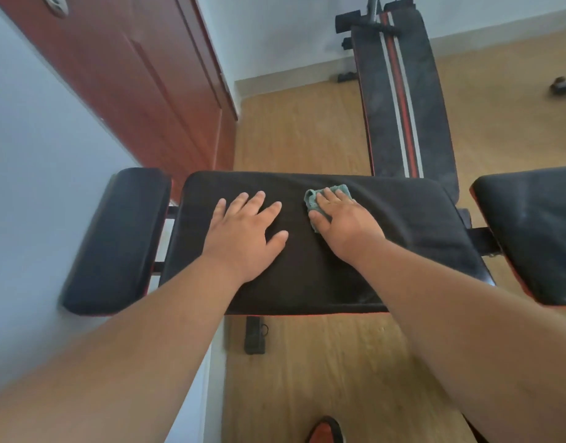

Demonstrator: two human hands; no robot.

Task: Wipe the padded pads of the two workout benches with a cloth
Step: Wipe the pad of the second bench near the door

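A black padded bench lies crosswise in front of me, with a wide middle pad [403,219], a smaller pad [115,241] at its left end and another pad [531,231] at its right end. My left hand [246,235] rests flat on the middle pad, fingers spread, holding nothing. My right hand [342,219] presses a small green cloth [312,201] onto the far part of the same pad. Beyond it, a second bench [400,100] with a red and white stripe runs away from me toward the far wall.
A red-brown door [131,75] and a pale wall [35,155] close off the left side. The floor is light wood [300,129]. A black bench foot [254,335] sits under the near edge. A shoe tip [326,431] shows at the bottom. A dark object [563,86] lies far right.
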